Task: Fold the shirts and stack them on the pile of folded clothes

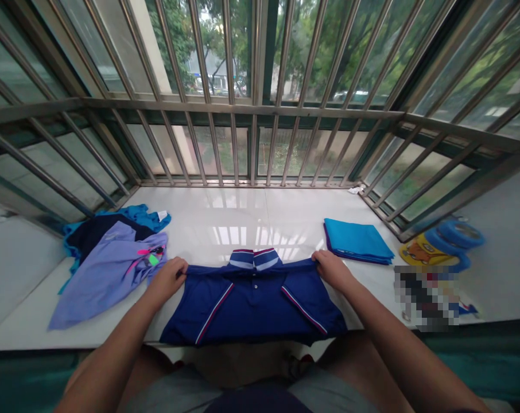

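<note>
A navy blue polo shirt [255,304] lies spread on the white sill in front of me, its striped collar [253,259] pointing toward the window. Both sleeves, edged in red and white, are laid inward over the body, and the lower part reaches the sill's front edge. My left hand [174,274] pinches the shirt's left shoulder corner. At the opposite shoulder corner, my right hand [329,267] grips the fabric between thumb and fingers. The cloth between the two hands looks fairly straight.
Left of the shirt lies a loose heap with a lavender garment [109,269] and a dark one [107,232]. Folded blue cloth [358,240] sits at right, near a blue and yellow jug [441,246] and a blurred-out item [427,298]. Metal window bars [243,143] enclose the sill.
</note>
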{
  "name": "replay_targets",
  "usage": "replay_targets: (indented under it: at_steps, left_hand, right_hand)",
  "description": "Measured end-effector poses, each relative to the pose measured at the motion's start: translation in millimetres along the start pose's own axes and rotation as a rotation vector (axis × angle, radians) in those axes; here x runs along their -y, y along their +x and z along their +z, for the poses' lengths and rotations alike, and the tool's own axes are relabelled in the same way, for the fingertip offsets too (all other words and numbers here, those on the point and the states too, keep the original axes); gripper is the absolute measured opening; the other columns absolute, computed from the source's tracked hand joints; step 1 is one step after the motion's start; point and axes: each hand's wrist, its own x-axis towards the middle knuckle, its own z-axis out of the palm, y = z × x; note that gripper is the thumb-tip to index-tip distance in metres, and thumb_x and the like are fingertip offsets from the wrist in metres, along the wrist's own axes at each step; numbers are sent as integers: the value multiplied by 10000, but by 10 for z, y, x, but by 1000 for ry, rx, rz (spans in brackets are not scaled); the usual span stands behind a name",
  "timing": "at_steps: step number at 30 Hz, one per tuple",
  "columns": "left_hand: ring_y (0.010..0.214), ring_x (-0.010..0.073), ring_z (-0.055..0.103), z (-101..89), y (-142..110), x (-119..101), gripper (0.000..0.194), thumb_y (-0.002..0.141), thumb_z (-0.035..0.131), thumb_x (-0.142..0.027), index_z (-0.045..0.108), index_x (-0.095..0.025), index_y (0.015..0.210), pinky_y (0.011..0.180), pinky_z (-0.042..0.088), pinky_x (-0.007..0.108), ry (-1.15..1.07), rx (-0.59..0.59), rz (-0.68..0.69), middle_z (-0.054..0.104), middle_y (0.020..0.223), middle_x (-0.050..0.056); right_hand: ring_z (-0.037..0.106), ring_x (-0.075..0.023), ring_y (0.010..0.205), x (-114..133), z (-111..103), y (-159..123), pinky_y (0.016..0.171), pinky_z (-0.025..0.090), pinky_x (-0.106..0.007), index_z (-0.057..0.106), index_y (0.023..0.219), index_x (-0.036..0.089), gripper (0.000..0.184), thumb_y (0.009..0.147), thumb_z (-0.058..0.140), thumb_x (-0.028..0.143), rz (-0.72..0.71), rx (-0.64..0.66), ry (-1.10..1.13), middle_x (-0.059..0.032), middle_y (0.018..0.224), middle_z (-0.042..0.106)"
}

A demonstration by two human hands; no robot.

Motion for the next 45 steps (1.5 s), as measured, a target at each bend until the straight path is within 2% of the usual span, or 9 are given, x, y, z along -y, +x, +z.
replay_targets:
  at_steps: [6,10,16,24,28,32,39,42,45]
  left_hand:
    - [1205,298,657,-87,494,-402,326,873,593,-312,724,-216,1155,1095,478,416,12,141,-57,750,1207,113]
    - [1018,304,721,158,937,-751,415,832,722,-567,790,-204,1020,898,524,365,28,398,-120,799,1045,111]
    - [797,223,709,382,1482,-708,176,714,823,-358,767,-223,812,711,477,296,21,536,-129,758,776,2]
    - [922,195,700,348,2201,-635,302,1006,717,-466,717,-165,1024,891,584,408,158,407,-124,742,1017,40]
    - [1054,245,703,243,2448,-772,129,995,704,-307,739,-191,1043,928,551,390,253,253,-69,751,1100,81]
    - [1195,295,663,51,2091,-859,205,1025,597,-224,750,-244,1159,998,490,410,298,137,64,738,1200,120]
    - [1131,264,683,70,409,-657,413,1001,521,-57,723,-288,1277,1062,447,455,402,125,436,762,1227,77]
    - [1105,267,698,74,86,-547,380,1006,512,-104,737,-294,1246,1024,487,443,343,193,329,774,1187,66]
    - [1178,294,696,-15,175,-459,416,983,495,-151,748,-289,1283,1034,521,454,268,150,173,767,1267,99]
  right_hand:
    - [584,-315,1313,491,-175,347,1067,442,-386,680,1382,189,385,1014,574,228,-13,4,24,-163,1379,691]
    - [679,-310,1190,912,-39,729,979,523,-365,738,1288,203,438,977,726,511,4,122,86,-141,1264,760]
    - [717,-236,1087,1046,44,1264,967,601,-417,735,1210,196,296,1026,735,428,56,221,138,-88,1233,738]
    - [700,-242,1143,1013,-67,1814,995,607,-471,692,1300,195,342,1055,700,434,187,23,171,-95,1332,695]
    - [694,-246,1120,1059,-290,1996,989,546,-403,717,1214,197,199,1049,654,290,179,-131,191,-100,1221,739]
    - [634,-246,1153,979,-450,1671,1006,472,-349,690,1254,219,285,1004,577,143,32,-268,218,-102,1203,724]
    - [586,-231,932,571,-10,186,859,436,-340,716,1065,241,198,1024,548,145,-488,-218,117,-59,982,686]
    - [608,-227,920,460,65,-76,843,446,-331,723,1072,245,216,1017,540,144,-427,-84,53,-55,979,691]
    - [636,-259,1065,415,-60,57,941,473,-360,722,1230,241,318,1021,504,142,-287,-112,34,-100,1154,722]
